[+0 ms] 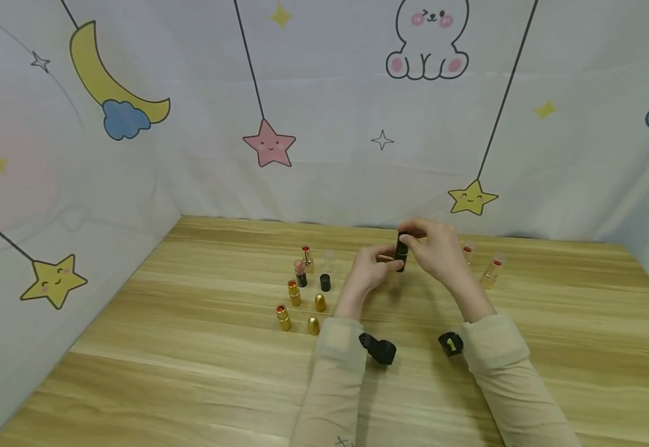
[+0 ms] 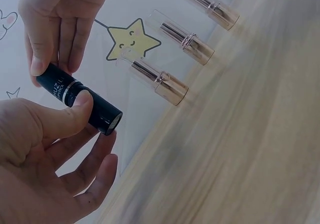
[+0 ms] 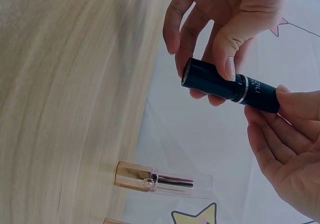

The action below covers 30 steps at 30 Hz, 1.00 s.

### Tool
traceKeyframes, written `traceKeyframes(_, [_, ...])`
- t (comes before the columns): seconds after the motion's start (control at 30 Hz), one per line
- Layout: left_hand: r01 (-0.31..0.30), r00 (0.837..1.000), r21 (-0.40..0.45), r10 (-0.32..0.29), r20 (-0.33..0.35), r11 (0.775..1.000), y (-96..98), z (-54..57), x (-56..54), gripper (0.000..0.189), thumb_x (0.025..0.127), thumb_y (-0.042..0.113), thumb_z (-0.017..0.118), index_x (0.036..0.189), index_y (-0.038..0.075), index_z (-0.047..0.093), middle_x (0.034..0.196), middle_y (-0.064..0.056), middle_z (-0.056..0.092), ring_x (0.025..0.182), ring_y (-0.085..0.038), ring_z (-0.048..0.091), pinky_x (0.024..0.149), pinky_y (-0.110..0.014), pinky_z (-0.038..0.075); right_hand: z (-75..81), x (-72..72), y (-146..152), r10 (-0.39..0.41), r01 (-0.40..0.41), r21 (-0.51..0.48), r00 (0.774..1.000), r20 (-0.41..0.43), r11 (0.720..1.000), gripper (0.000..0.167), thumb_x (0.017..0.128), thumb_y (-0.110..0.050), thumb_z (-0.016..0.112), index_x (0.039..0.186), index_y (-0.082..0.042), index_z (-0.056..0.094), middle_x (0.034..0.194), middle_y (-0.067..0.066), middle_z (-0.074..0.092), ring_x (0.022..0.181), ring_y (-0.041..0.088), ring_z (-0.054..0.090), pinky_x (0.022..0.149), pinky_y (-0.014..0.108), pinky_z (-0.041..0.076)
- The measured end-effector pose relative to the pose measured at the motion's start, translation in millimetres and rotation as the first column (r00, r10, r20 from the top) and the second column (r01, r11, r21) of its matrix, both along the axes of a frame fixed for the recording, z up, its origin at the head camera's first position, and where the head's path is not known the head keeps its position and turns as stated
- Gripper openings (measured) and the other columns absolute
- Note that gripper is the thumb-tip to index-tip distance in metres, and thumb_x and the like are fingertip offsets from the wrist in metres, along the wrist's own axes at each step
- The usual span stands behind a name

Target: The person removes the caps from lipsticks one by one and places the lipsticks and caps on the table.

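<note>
A black lipstick (image 1: 401, 253) with a silver ring and pale lettering is held above the table between both hands. My left hand (image 2: 35, 149) pinches its lower part between thumb and fingers. At the upper, lettered end, my right hand (image 3: 292, 144) grips the cap by thumb and fingertips. The two parts meet at the ring. Beyond the hands stand three rose-gold lipsticks in clear caps, the nearest one (image 2: 160, 82) plain in the left wrist view; part of that group is hidden behind the right hand in the head view.
Left of the hands stand several uncapped lipsticks, among them a pink one (image 1: 300, 272) and a gold one (image 1: 284, 318). Beside them are a black cap (image 1: 325, 283), gold caps (image 1: 320, 303) and a clear cap (image 1: 329, 261). A patterned cloth (image 1: 346, 180) hangs behind the wooden table (image 1: 179, 372).
</note>
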<state>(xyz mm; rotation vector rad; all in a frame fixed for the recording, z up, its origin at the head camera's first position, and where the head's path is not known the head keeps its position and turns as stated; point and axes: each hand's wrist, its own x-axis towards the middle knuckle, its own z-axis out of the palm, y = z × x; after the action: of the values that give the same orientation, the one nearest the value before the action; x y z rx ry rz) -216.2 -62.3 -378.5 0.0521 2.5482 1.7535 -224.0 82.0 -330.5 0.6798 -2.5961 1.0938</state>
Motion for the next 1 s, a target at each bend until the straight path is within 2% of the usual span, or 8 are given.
traceKeyframes(0.17, [0.014,1.000,0.017,-0.015,0.021,1.000,1.2,-1.2,0.4,0.029,0.090,0.015,0.067,0.118,0.016,0.070,0.117,-0.005,0.070,0.112,-0.025,0.063,0.096,-0.039,0.050,2.6,1.4,1.9,-0.005,0.006,-0.028,1.000,0.013,1.000,0.020,0.095,-0.006,0.058,0.111,-0.003,0.068,0.109,0.018,0.071,0.106,0.036,0.064,0.081,0.048,0.051])
traceKeyframes(0.27, [0.028,0.999,0.032,-0.029,0.043,0.999,2.0,-2.2,0.3,0.029,0.090,0.016,0.067,0.119,0.015,0.069,0.119,-0.006,0.069,0.114,-0.025,0.062,0.097,-0.039,0.050,5.2,2.6,4.4,-0.014,0.016,-0.046,0.999,0.039,0.999,0.021,0.096,-0.007,0.056,0.113,-0.006,0.068,0.113,0.017,0.070,0.105,0.035,0.064,0.082,0.046,0.040])
traceKeyframes(0.37, [0.030,0.998,0.036,-0.032,0.060,0.999,2.6,-2.6,0.3,0.031,0.090,0.016,0.067,0.121,0.015,0.068,0.120,-0.007,0.068,0.115,-0.025,0.061,0.098,-0.040,0.049,7.4,3.3,6.8,-0.019,0.022,-0.045,0.998,0.061,0.999,0.023,0.097,-0.009,0.056,0.116,-0.007,0.067,0.115,0.016,0.069,0.106,0.033,0.064,0.078,0.045,0.037])
traceKeyframes(0.43, [0.024,0.998,0.028,-0.026,0.062,0.999,2.4,-2.7,0.3,0.031,0.090,0.017,0.067,0.121,0.016,0.068,0.120,-0.006,0.069,0.115,-0.025,0.061,0.099,-0.041,0.048,8.0,3.0,7.7,-0.019,0.022,-0.044,0.997,0.068,0.999,0.023,0.097,-0.010,0.055,0.117,-0.008,0.066,0.116,0.016,0.069,0.107,0.033,0.063,0.082,0.045,0.040])
traceKeyframes(0.5, [0.013,0.998,0.021,-0.015,0.060,1.000,2.1,-3.0,0.1,0.031,0.089,0.017,0.068,0.120,0.017,0.069,0.118,-0.006,0.069,0.114,-0.025,0.062,0.098,-0.041,0.048,8.4,2.6,7.8,-0.019,0.022,-0.043,0.998,0.065,0.999,0.023,0.097,-0.010,0.055,0.118,-0.007,0.066,0.116,0.016,0.069,0.111,0.033,0.062,0.077,0.042,0.048])
traceKeyframes(0.53, [0.007,0.998,0.019,-0.008,0.060,1.000,1.8,-3.0,0.0,0.031,0.089,0.016,0.068,0.120,0.017,0.069,0.117,-0.006,0.069,0.113,-0.025,0.062,0.098,-0.041,0.049,8.7,2.5,7.7,-0.020,0.023,-0.045,0.998,0.063,0.999,0.023,0.097,-0.010,0.055,0.118,-0.007,0.066,0.116,0.016,0.069,0.111,0.034,0.062,0.079,0.043,0.049])
traceKeyframes(0.73, [-0.014,0.999,0.014,0.013,0.047,1.000,0.3,-3.7,-0.2,0.030,0.088,0.014,0.070,0.117,0.017,0.070,0.115,-0.006,0.071,0.110,-0.024,0.063,0.095,-0.039,0.050,9.6,2.5,6.8,-0.031,0.035,-0.076,0.998,0.046,0.996,0.024,0.097,-0.009,0.055,0.118,-0.005,0.065,0.116,0.018,0.068,0.110,0.035,0.062,0.087,0.051,0.050])
traceKeyframes(1.0, [-0.063,0.997,-0.043,0.064,0.032,0.997,-6.4,-1.3,0.7,0.024,0.087,0.017,0.071,0.111,0.017,0.072,0.111,-0.003,0.070,0.105,-0.022,0.064,0.094,-0.040,0.050,9.8,2.5,7.0,-0.051,0.053,-0.132,0.999,0.020,0.990,0.025,0.095,-0.007,0.057,0.119,-0.004,0.064,0.116,0.018,0.068,0.105,0.035,0.066,0.085,0.049,0.054])
